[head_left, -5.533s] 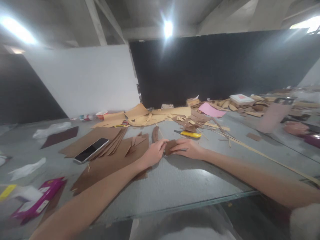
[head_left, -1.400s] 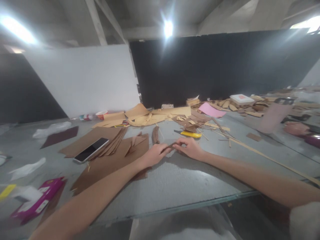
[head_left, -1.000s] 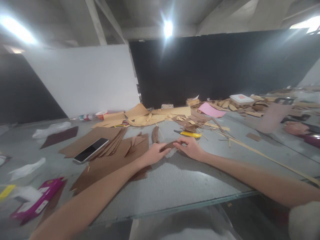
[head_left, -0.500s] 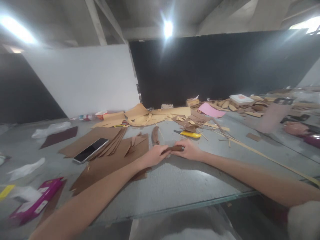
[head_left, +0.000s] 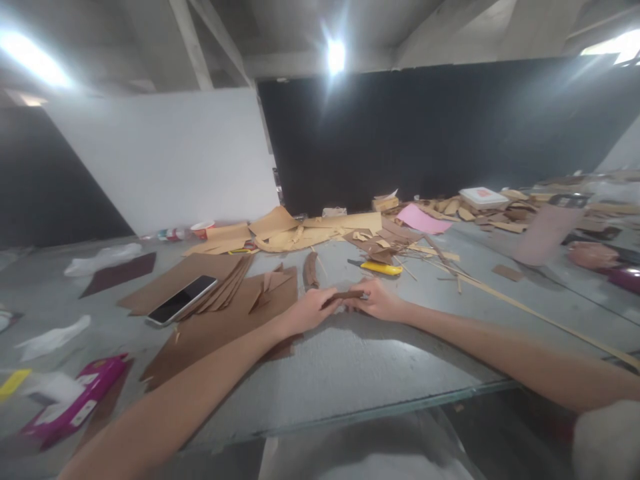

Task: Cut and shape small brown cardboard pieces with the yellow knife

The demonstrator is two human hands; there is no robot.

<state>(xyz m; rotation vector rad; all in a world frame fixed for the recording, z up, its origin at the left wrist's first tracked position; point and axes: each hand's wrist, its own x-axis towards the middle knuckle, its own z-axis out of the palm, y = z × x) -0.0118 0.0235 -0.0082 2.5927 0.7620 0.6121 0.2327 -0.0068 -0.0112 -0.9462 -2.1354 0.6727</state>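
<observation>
Left hand and right hand pinch a brown strip, seemingly unfinished; the curved brown piece beyond may be done, brown sheets unused.

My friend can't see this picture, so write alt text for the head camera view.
The left hand and right hand hold a thin brown piece over a cluttered gray table. To the left, a phone lies on brown sheets; a yellow knife lies beyond the right hand.

Head-worn view; table looked down on from close; dark wall faced beyond, at twelve o'clock.
</observation>
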